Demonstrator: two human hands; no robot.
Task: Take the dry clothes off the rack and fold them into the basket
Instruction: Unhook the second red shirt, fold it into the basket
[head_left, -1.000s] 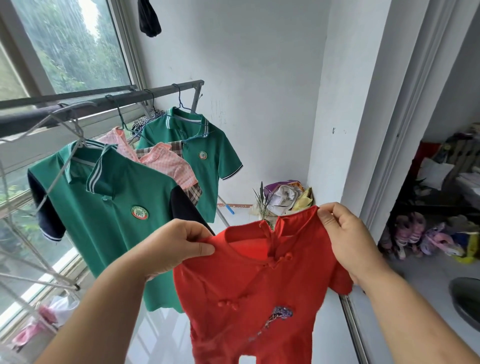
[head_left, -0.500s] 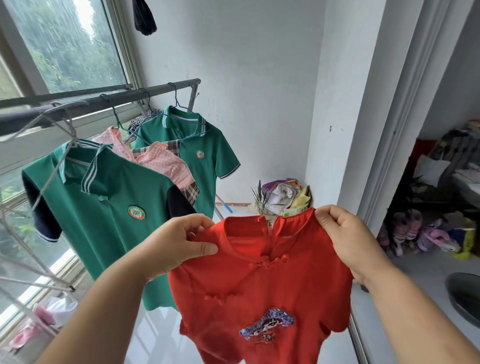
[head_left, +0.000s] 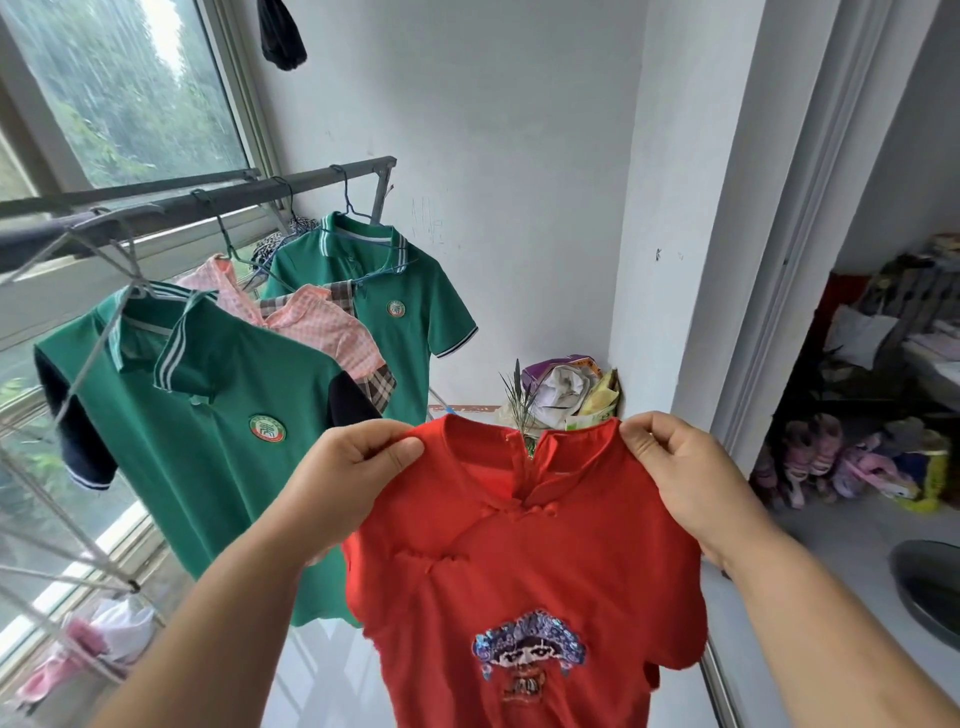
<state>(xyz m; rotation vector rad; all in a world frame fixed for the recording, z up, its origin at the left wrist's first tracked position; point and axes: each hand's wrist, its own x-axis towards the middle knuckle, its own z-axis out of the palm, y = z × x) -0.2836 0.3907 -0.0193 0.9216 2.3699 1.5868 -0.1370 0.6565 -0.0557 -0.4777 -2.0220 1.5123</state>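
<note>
Head view (only cam): red top (head_left: 519, 561) is off the rack and held up in mid-air, near centre. Its front faces the person, w/ an embroidered mask patch low on the chest. Left hand (head_left: 353, 467) pinches the top's left shoulder, thumb on front, fingers curled behind. Right hand (head_left: 691, 467) grasps the right shoulder the same way. Fabric hangs loose below, no fold in it yet.

Rack bar (head_left: 208, 208) runs along the window at far left w/ at least 3 items on hangers: near green polo (head_left: 223, 441), pink checked piece (head_left: 322, 332) behind it, far green polo (head_left: 410, 332) by the wall. Maybe more patterned cloth btw them, can't tell.

Basket not clearly in view. Dark round rim (head_left: 930, 587) at near right edge might be it, unsure.

Judgement: early stage. 1 garment in hand awaiting folding, rest of rack not done.
</note>
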